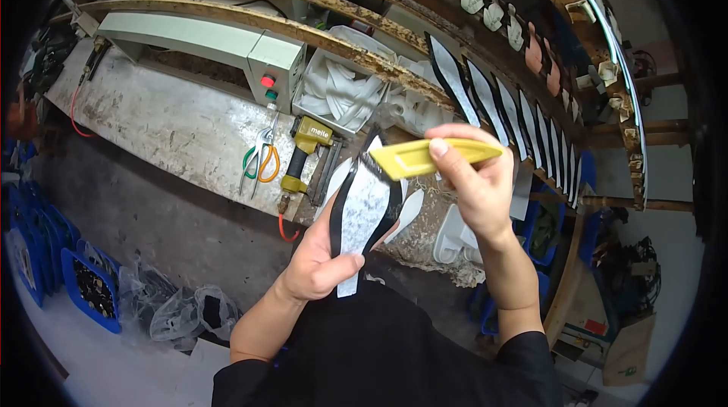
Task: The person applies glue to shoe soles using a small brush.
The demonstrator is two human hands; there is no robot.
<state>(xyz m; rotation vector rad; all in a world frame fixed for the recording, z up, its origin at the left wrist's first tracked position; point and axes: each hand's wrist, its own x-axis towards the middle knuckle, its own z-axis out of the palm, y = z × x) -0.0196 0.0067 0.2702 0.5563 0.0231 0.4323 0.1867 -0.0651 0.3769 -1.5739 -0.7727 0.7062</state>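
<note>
I have the left hand (322,259) closed around the lower part of a grey-white, black-edged piece (362,210), thumb across its front. That piece sits nearer me than the yellow nail gun (309,134) and to its right. My right grip is closed around the handle of a yellow brush (432,158), its dark bristles against the piece's upper end.

Just beyond the nail gun I see a white bin (305,108) heaped with white, curved strips (341,89); more white pieces (417,111) lie to the bin's right. Well to the gun's right, a white container (447,236) also holds pale pieces, partly hidden by my right arm. On the floor, down and left of the gun, a blue basket (67,274) holds small dark bits, with clear plastic bags (178,320) beside it.

The gun's body carries lettering I read as "meite". On the worktop (174,134) to its left lie scissors (260,155) with green and orange handles; behind them, a pale machine (189,37) shows a red button (268,81) and a green one. I can't make out any writing there.
</note>
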